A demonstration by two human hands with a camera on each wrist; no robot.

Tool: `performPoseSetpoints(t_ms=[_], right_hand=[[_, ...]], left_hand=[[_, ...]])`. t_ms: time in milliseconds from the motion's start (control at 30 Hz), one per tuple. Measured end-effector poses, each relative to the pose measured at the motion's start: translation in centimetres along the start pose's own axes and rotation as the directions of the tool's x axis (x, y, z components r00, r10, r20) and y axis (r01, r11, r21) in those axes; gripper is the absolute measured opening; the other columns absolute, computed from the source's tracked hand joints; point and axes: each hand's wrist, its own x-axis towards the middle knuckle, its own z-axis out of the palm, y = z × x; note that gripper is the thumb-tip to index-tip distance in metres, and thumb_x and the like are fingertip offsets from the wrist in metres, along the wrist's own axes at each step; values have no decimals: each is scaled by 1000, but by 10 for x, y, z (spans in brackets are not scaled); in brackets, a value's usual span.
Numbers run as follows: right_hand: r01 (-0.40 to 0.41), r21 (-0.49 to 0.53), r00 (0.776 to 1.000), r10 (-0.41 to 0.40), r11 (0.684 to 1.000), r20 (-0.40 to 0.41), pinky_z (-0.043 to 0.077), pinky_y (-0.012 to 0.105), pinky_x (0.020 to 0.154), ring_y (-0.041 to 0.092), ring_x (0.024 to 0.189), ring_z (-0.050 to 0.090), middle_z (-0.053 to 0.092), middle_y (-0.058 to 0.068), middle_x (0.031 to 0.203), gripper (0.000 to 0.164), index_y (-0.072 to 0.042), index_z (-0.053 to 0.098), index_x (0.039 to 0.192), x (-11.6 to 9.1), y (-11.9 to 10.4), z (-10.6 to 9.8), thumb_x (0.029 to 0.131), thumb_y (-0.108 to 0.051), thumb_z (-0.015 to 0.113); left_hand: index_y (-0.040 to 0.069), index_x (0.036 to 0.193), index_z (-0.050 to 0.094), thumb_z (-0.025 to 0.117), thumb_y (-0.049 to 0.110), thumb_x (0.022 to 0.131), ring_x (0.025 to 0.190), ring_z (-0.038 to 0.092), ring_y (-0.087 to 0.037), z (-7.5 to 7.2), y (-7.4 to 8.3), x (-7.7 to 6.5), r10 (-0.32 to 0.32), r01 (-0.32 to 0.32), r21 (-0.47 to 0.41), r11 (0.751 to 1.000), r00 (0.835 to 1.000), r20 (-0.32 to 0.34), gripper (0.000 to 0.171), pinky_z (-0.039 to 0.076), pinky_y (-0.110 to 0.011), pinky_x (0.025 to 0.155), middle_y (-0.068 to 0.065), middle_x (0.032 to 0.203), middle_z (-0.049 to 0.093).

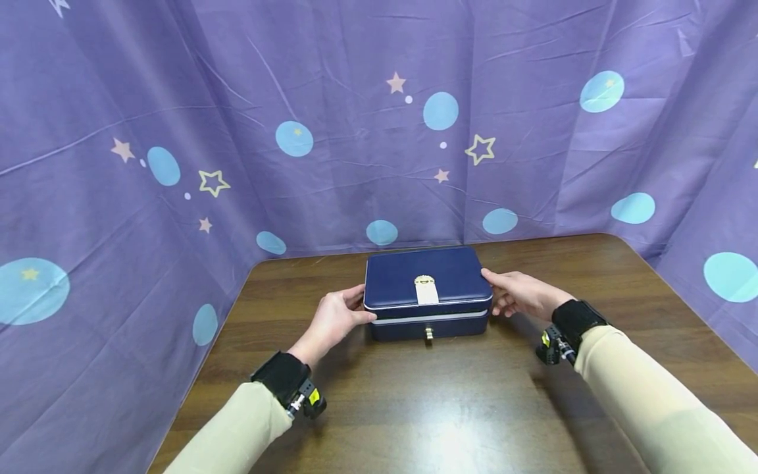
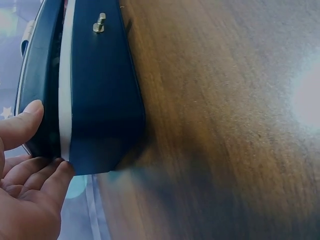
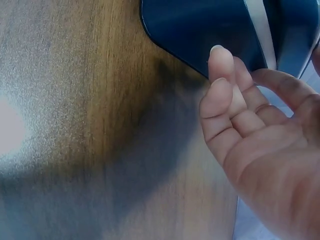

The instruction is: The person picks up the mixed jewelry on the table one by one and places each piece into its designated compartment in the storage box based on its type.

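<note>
A navy blue jewelry box [image 1: 428, 276] lies on the table, its lid on top with a white strap and a gold emblem [image 1: 424, 282]. A gold knob [image 2: 99, 23] sticks out of its front. Between lid and base runs a white band [image 2: 66, 80], with a narrow dark gap above it. At the box's left end, my left hand [image 1: 335, 322] pinches the lid, thumb on its front and fingers at the side under its edge. My right hand [image 1: 524, 294] holds the lid's right end between thumb and index finger; its other fingers curl loosely beside the base.
The brown wooden table [image 1: 379, 408] reaches a purple curtain [image 1: 355, 184] with stars and blue dots behind and at both sides. The box stands near the table's far edge. Each wrist wears a black strap [image 1: 577, 322] with a small camera.
</note>
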Motion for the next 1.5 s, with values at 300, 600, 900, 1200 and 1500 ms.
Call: performPoseSetpoints(t_ms=[300,600,900,1200,1500], right_hand=[[-3,-27,1000,3,1000,-5,53,32,68,21,79,67,69,3,90,54,0,62,123,-2,-1,-1,107,-48,46],[-2,-33,1000,2,999,-10,53,32,68,22,80,68,67,3,95,62,4,48,142,-1,0,-2,107,-47,46],[30,-46,999,-31,998,-8,54,31,68,19,78,68,69,2,94,66,6,41,149,0,4,-2,107,-44,47],[46,-70,999,-47,996,-16,53,32,67,21,78,68,66,4,89,56,3,55,132,1,6,-1,107,-47,47],[47,-290,991,-82,956,-107,49,31,61,22,75,64,62,11,91,55,11,52,135,-9,-4,-11,109,-38,46]], left_hand=[[-2,143,56,88,9,77,123,64,-26,5,-3,-3,34,-34,70,997,999,-9,74,55,-36,98,-18,135,64],[-1,142,57,89,11,76,125,63,-27,10,-7,-3,79,-75,139,987,997,-23,74,53,-39,101,-17,135,64],[-1,143,57,88,8,77,125,63,-28,15,-12,-7,82,-77,124,989,996,-33,73,53,-40,101,-17,137,63],[0,148,51,82,7,83,126,63,-30,8,-21,-9,111,-111,22,994,994,25,72,53,-41,102,-18,140,61],[3,150,49,65,28,98,132,56,-38,-31,-27,3,117,-120,410,904,993,33,60,45,-50,110,-20,146,56]])
